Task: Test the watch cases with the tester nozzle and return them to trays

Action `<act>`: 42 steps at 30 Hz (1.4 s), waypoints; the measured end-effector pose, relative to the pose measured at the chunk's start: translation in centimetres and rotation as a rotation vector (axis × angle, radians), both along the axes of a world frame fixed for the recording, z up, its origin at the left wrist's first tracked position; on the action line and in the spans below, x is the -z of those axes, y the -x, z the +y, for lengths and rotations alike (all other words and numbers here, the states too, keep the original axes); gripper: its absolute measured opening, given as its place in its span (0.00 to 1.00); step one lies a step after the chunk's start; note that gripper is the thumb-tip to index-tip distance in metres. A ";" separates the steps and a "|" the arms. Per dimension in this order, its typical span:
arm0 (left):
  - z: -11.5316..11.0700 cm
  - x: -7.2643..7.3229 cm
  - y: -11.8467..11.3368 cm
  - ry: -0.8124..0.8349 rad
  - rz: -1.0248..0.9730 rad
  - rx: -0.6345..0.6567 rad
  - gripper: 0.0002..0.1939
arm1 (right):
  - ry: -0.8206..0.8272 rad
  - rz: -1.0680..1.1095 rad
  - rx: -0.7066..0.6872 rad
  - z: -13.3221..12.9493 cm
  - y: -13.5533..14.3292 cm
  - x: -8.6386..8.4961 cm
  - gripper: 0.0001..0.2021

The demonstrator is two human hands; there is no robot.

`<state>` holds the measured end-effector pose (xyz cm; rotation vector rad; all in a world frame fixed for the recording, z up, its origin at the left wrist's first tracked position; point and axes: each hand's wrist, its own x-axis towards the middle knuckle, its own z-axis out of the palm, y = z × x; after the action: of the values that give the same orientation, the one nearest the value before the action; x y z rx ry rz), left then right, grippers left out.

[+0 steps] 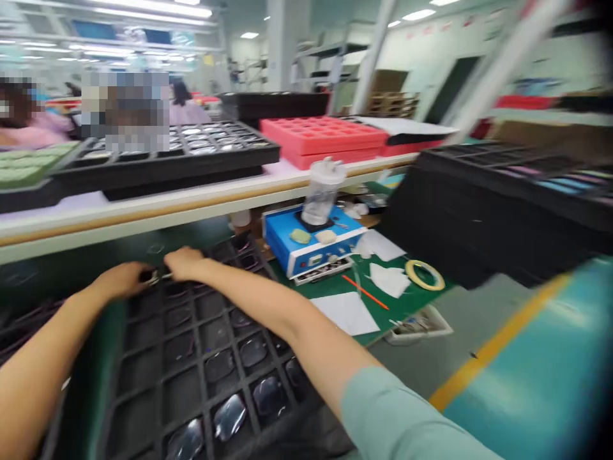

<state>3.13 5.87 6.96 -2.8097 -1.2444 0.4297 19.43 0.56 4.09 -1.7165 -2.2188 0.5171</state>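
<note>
A black compartment tray [160, 370] slants across the green bench, and dark glossy lenses [230, 415] lie in several of its cells. Both arms reach to its far left corner. My left hand [128, 279] is closed there, fingers bent round a small dark piece with a pale edge [149, 276] that is too blurred to name. Just to the right, my right hand [184, 263] is pinched over the tray's far edge, a thin pale bit showing at its fingertips. What it holds is hidden.
A shelf [215, 198] crosses above the hands, carrying a lens tray [191, 156] and red foam trays [325, 137]. To the right stand a blue box [292, 239] with a clear bottle [320, 195], paper [345, 313], and a tape roll [424, 275]. Co-workers sit beyond.
</note>
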 end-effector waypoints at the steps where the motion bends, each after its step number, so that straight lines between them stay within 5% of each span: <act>1: -0.1 0.3 0.1 0.004 0.010 -0.019 0.19 | 0.024 -0.024 0.030 0.0 0.2 0.8 0.13; 8: 1.9 4.6 2.1 0.045 -0.028 -0.181 0.17 | -0.013 -0.163 0.058 1.0 0.9 5.6 0.20; 18: -0.6 3.8 3.1 -0.041 -0.077 -0.155 0.21 | -0.077 0.019 0.118 0.9 0.2 7.3 0.17; 24: -6.3 3.3 6.5 -0.085 -0.178 -0.153 0.31 | -0.107 0.135 0.116 0.9 0.5 6.9 0.22; 31: -15.0 6.5 9.1 -0.071 -0.270 -0.091 0.21 | -0.065 0.129 -0.016 -1.2 5.9 7.7 0.13; 37: -15.5 9.1 7.4 -0.093 -0.331 -0.126 0.18 | -0.084 0.000 -0.067 -2.7 6.7 8.4 0.12; 42: -16.6 8.8 8.1 -0.096 -0.338 -0.131 0.20 | -0.123 -0.070 -0.106 -4.3 6.1 7.7 0.14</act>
<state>-4.94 -10.78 -1.89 -2.8079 -1.4668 -0.1079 13.29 -3.71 -3.59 -1.5857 -2.3477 0.3405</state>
